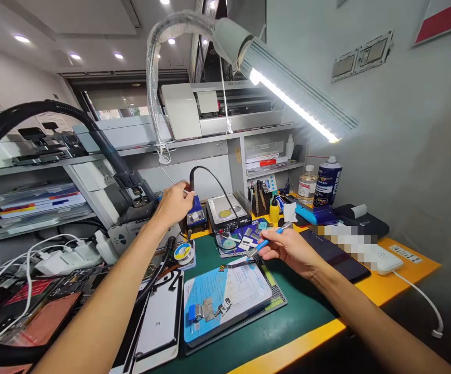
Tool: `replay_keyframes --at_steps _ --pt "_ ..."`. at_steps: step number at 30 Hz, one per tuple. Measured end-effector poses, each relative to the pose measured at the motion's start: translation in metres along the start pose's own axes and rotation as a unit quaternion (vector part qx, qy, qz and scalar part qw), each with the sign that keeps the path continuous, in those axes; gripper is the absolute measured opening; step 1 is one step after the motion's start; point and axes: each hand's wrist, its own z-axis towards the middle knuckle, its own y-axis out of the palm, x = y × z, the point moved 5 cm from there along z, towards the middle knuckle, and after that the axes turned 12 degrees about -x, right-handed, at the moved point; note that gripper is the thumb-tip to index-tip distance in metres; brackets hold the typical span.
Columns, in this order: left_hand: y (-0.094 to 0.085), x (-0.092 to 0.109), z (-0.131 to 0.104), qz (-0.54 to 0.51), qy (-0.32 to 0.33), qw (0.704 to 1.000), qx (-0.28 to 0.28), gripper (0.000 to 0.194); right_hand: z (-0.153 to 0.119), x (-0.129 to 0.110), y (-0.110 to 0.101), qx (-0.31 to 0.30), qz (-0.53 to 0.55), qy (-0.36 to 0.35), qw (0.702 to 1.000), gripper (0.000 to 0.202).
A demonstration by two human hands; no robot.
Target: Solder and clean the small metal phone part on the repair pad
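Pinched between thumb and fingers, the slim blue-handled tool (266, 240) sits firmly in the right hand (287, 250), which holds nothing else. It slants down to the left, probably so that its working end reaches the box while the knuckles stay out of the way. That end is close to a narrow dark-and-pale flexible strip (233, 265) at the far edge of the box, near its far right corner (whether they touch, I cannot tell).

Fingers of the left hand (175, 205) are curled in beside an upright black handle (192, 179) with a thin black cable, in front of a small blue-and-grey unit (196, 210); whether they grasp the handle is unclear.

Blue-and-white and flat, the box (244, 298) lies on a black perforated plate (279, 293), near the front yellow edge of the green-topped desk (311, 317), and seems to serve as a raised platform between the forearms. Toward its near left corner rests a silvery metal piece with a blue end (208, 310), perhaps set there to leave the far edge free. Above hangs a bright tubular lamp (299, 91) on a bent neck, angled presumably to light the desk.
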Motion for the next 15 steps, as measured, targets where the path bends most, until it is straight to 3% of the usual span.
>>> replay_keyframes --at_steps 6,15 --pt "0.008 -0.030 0.035 0.080 -0.010 0.997 0.022 0.038 0.002 0.002 -0.005 0.006 0.008 -0.019 1.000 0.020" --pt "0.023 -0.049 0.045 0.152 -0.043 0.987 0.008 0.037 0.000 -0.003 -0.007 0.023 0.013 -0.024 0.999 0.016"
